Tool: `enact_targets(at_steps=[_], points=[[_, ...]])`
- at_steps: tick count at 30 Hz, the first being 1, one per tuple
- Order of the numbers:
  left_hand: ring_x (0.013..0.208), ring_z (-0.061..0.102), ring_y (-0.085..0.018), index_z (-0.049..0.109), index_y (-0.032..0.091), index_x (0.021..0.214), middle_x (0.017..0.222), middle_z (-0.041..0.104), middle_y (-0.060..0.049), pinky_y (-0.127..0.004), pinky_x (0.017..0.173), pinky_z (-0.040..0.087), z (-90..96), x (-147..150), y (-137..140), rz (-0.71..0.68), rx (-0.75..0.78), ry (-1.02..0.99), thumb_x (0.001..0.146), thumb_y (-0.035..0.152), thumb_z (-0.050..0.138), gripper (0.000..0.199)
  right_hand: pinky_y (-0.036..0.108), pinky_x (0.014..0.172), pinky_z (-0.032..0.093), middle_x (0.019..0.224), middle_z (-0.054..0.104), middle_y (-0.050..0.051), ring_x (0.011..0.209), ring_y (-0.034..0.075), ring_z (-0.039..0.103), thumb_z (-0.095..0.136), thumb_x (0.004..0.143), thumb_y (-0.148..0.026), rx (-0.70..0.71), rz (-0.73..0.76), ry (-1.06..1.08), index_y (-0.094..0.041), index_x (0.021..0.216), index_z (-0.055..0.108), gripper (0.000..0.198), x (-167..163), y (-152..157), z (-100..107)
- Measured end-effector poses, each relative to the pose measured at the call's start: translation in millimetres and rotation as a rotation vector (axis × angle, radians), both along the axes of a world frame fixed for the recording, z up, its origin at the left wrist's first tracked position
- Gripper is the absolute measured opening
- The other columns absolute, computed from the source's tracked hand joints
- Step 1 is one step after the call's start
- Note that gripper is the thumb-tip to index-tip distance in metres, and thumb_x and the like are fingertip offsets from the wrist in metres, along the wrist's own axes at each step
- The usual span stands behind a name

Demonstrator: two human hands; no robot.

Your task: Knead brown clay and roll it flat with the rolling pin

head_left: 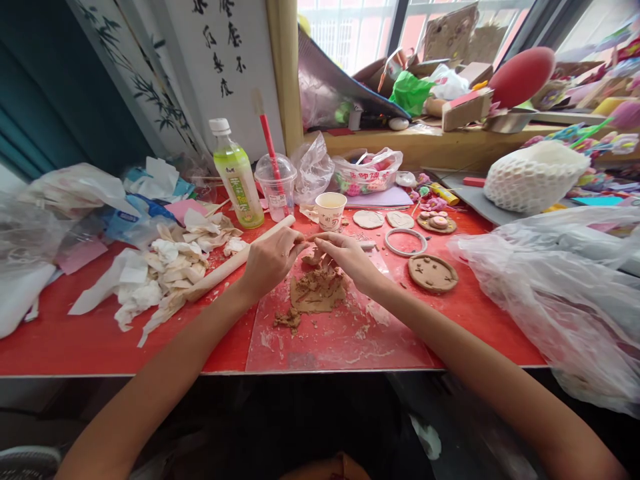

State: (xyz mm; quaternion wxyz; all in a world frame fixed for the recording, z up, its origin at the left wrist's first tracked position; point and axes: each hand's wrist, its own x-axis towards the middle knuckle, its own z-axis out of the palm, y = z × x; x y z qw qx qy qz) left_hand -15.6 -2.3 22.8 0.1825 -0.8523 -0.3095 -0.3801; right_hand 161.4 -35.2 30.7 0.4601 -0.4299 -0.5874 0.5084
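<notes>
Holding left hand (273, 260) and right hand (345, 257) close together over the red table (480, 327), fingertips meeting or nearly so, with the fingers of each drawn in narrow. Cannot tell about any bit of clay between the fingers of either. Just below, see a slab of brown clay (320, 299), rough and broken along its far part, lying on a clear sheet (320, 347), with a crumbly lump (287, 320) at its near left corner. To the left, see a pale roll (220, 273) lying slantwise beside torn paper (180, 260); farther back, an upright bottle (237, 177) and a plastic cup (275, 190) with a red brush (269, 143) in it. Just beyond the hands, find a paper cup (330, 212). To the right, note a white ring (406, 253) near a round clay disc (433, 275).
</notes>
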Motion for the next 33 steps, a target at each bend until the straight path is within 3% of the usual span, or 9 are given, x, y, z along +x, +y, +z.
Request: enact_targets(at_steps=[4, 8, 12, 15, 19, 22, 26, 33], points=[[0.064, 0.06, -0.011, 0.056, 0.016, 0.086, 0.074, 0.065, 0.0, -0.022, 0.056, 0.038, -0.2, 0, 1, -0.009, 0.068, 0.047, 0.091, 0.031, 0.048, 0.017, 0.022, 0.047, 0.034, 0.068, 0.057, 0.0, 0.053, 0.007, 0.048, 0.047, 0.087, -0.033, 0.001, -0.007, -0.038, -0.015, 0.092, 0.061, 0.024, 0, 1, -2], [0.063, 0.058, -0.011, 0.055, 0.016, 0.086, 0.073, 0.063, 0.0, -0.022, 0.054, 0.037, -1.5, 0, 1, 0.024, 0.024, 0.056, 0.09, 0.035, 0.05, 0.02, 0.022, 0.048, 0.033, 0.07, 0.056, -0.001, 0.053, 0.006, 0.045, 0.054, 0.082, -0.025, -0.009, -0.049, -0.039, -0.015, 0.093, 0.062, 0.017, 0, 1, -1], [0.066, 0.058, -0.011, 0.054, 0.016, 0.091, 0.08, 0.062, -0.001, -0.022, 0.055, 0.037, 0.1, 2, -1, 0.051, 0.042, 0.066, 0.091, 0.029, 0.049, 0.014, 0.022, 0.051, 0.036, 0.079, 0.06, 0.001, 0.058, 0.007, 0.051, 0.054, 0.081, -0.02, -0.094, -0.057, 0.049, -0.015, 0.093, 0.062, 0.016, 0, 0, 2], [0.067, 0.058, -0.011, 0.054, 0.016, 0.091, 0.079, 0.062, -0.001, -0.022, 0.054, 0.037, 1.4, 2, -2, 0.051, 0.061, 0.08, 0.091, 0.028, 0.048, 0.013, 0.021, 0.052, 0.037, 0.079, 0.061, 0.003, 0.06, 0.007, 0.053, 0.053, 0.083, -0.026, -0.18, -0.015, 0.141, -0.015, 0.092, 0.063, 0.017, 2, 2, 0], [0.07, 0.058, -0.012, 0.053, 0.016, 0.092, 0.083, 0.064, -0.002, -0.023, 0.056, 0.037, 1.4, 2, -2, 0.043, 0.084, 0.076, 0.091, 0.028, 0.047, 0.013, 0.019, 0.054, 0.037, 0.082, 0.062, 0.002, 0.063, 0.005, 0.053, 0.065, 0.075, -0.029, -0.216, 0.05, 0.24, -0.016, 0.088, 0.064, 0.018, 2, 4, -4], [0.067, 0.057, -0.012, 0.053, 0.016, 0.087, 0.077, 0.063, -0.002, -0.023, 0.056, 0.037, 0.9, 1, -1, 0.035, 0.076, 0.085, 0.092, 0.03, 0.047, 0.016, 0.02, 0.052, 0.035, 0.072, 0.06, 0.0, 0.057, 0.005, 0.05, 0.066, 0.074, -0.031, -0.218, 0.048, 0.235, -0.015, 0.078, 0.063, 0.017, 2, 4, -6], [0.061, 0.054, -0.012, 0.052, 0.017, 0.077, 0.068, 0.059, 0.0, -0.024, 0.054, 0.036, 0.6, 0, -1, 0.024, 0.064, 0.094, 0.092, 0.037, 0.045, 0.026, 0.021, 0.044, 0.028, 0.057, 0.053, -0.003, 0.046, 0.005, 0.042, 0.064, 0.075, -0.044, -0.223, 0.031, 0.277, -0.016, 0.064, 0.055, 0.031, 3, 5, -8], [0.067, 0.057, -0.012, 0.054, 0.016, 0.088, 0.077, 0.062, -0.002, -0.023, 0.053, 0.036, 2.5, 2, -2, 0.05, 0.086, 0.104, 0.091, 0.033, 0.047, 0.018, 0.02, 0.042, 0.028, 0.055, 0.049, -0.004, 0.045, 0.005, 0.042, 0.064, 0.075, -0.043, -0.241, 0.028, 0.35, -0.016, 0.063, 0.053, 0.031, 4, 7, -9]])
